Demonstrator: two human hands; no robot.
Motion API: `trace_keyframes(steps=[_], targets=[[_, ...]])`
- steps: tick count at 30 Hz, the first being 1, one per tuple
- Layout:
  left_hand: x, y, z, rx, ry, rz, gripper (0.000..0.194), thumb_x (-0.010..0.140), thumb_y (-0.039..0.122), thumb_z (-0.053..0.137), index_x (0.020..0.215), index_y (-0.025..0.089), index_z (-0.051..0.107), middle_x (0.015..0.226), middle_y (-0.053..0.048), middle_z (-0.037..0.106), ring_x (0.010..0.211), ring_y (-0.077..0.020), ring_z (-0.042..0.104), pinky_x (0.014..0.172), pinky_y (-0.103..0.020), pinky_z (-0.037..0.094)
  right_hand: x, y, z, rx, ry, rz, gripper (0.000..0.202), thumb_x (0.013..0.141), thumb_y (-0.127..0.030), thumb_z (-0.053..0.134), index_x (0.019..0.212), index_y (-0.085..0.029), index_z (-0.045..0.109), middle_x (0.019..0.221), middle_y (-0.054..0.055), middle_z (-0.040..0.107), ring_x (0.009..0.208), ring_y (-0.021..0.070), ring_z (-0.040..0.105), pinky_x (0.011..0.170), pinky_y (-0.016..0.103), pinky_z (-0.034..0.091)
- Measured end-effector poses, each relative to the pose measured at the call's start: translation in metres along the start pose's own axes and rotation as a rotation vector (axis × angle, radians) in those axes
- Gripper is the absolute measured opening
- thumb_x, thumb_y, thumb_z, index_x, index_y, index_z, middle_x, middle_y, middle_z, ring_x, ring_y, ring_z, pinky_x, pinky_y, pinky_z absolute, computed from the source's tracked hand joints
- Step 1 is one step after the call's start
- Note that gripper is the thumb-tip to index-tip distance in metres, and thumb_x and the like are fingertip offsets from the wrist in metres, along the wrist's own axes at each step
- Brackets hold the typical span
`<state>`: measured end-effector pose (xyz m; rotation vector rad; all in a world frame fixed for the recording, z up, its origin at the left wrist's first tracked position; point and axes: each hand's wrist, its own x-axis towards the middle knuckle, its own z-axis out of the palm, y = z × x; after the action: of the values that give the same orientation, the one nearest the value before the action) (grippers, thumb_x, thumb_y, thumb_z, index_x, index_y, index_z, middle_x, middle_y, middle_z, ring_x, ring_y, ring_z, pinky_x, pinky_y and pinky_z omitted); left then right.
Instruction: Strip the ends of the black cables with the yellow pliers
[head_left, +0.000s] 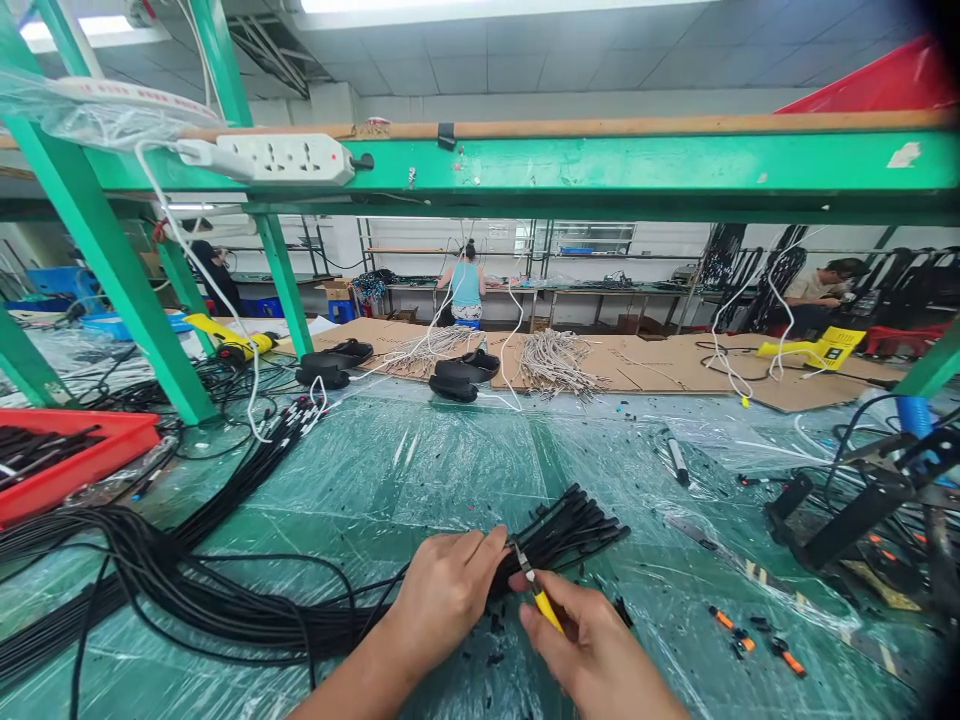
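A thick bundle of black cables (pixel 330 622) runs from the left across the green, film-covered table (pixel 450 460). My left hand (pixel 454 580) is closed around the bundle near its right end, where the cable tips fan out. In my right hand (pixel 581 630) I grip small cutting pliers with a yellow handle (pixel 547 610). Their metal jaws point up and left and touch or nearly touch the cables beside my left fingers. Whether the jaws are closed on a cable I cannot tell. Small black scraps lie below my hands.
On the left stand a red tray (pixel 82 475) and another black cable bundle (pixel 255 465). A black metal fixture (pixel 855 520) is at the right, near orange-and-black bits (pixel 787 660) and a marker (pixel 677 460). A green beam with a power strip (pixel 292 158) crosses above. Co-workers sit farther back.
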<state>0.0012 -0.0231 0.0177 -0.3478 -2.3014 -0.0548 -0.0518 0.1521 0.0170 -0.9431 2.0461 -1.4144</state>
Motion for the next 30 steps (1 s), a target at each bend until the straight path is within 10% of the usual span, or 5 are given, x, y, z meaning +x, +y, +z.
trace_keyframes(steps=[11, 22, 30], targets=[[-0.002, -0.002, 0.001, -0.027, 0.090, -0.002, 0.023, 0.097, 0.014, 0.039, 0.114, 0.009, 0.054, 0.061, -0.001, 0.061, 0.047, -0.0160, 0.056, 0.047, -0.029, 0.043, 0.001, -0.006, -0.001, 0.790, -0.269, 0.142, 0.040, 0.081, -0.047, 0.060, 0.106, -0.016, 0.059, 0.069, -0.002, 0.053, 0.051, 0.0096, 0.053, 0.050, 0.024, 0.041], [-0.004, 0.000, -0.006, -0.022, 0.045, 0.024, 0.027, 0.095, 0.010, 0.042, 0.119, 0.010, 0.054, 0.060, 0.001, 0.058, 0.047, -0.0147, 0.053, 0.047, -0.029, 0.040, 0.000, 0.010, -0.012, -0.831, 0.332, -0.504, 0.040, 0.090, -0.024, 0.043, 0.128, -0.017, 0.049, 0.102, 0.010, 0.062, 0.090, 0.0242, 0.060, 0.079, 0.040, 0.051], [-0.005, -0.005, -0.007, 0.012, -0.040, 0.054, 0.025, 0.097, 0.012, 0.038, 0.114, 0.010, 0.056, 0.063, 0.000, 0.059, 0.050, -0.0151, 0.056, 0.046, -0.029, 0.041, 0.001, 0.002, -0.016, -1.105, 0.386, -0.605, 0.043, 0.083, -0.019, 0.051, 0.126, -0.014, 0.050, 0.096, 0.010, 0.063, 0.082, 0.0233, 0.061, 0.072, 0.039, 0.054]])
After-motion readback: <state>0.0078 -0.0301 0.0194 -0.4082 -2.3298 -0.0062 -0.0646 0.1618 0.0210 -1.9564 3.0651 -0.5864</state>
